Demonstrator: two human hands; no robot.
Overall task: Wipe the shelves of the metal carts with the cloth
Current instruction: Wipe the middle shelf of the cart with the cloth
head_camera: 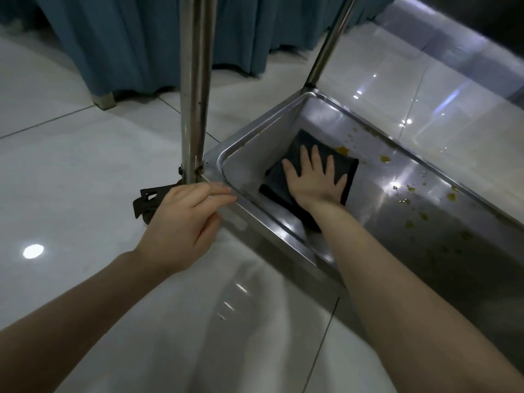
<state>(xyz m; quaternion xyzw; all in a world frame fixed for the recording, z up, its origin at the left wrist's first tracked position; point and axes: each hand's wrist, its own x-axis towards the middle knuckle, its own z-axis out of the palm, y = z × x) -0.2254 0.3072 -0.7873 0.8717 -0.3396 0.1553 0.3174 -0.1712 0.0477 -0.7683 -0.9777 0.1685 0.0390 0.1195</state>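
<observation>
One left hand (pixel 184 222) and one right hand (pixel 314 180), one dark cloth (pixel 344 165), one metal shelf (pixel 368 171), two upright posts (pixel 194 95) (pixel 329 43), one black caster (pixel 147 199) at centre left, one blue curtain (pixel 136 38) across the top.

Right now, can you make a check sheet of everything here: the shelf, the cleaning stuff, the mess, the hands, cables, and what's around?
Surface: shelf, a shiny metal tray with a raised rim, low by the floor.
Job's things: dark folded cloth, lying flat on the shelf near its left corner.
Clutter: yellow spots scattered over the shelf, right of the cloth.
Grippers: right hand presses flat on the cloth, fingers spread; left hand rests on the shelf's corner rim.
Cables: nothing seen.
Surroundings: glossy tiled floor, blue curtain, cart post, black caster.
</observation>
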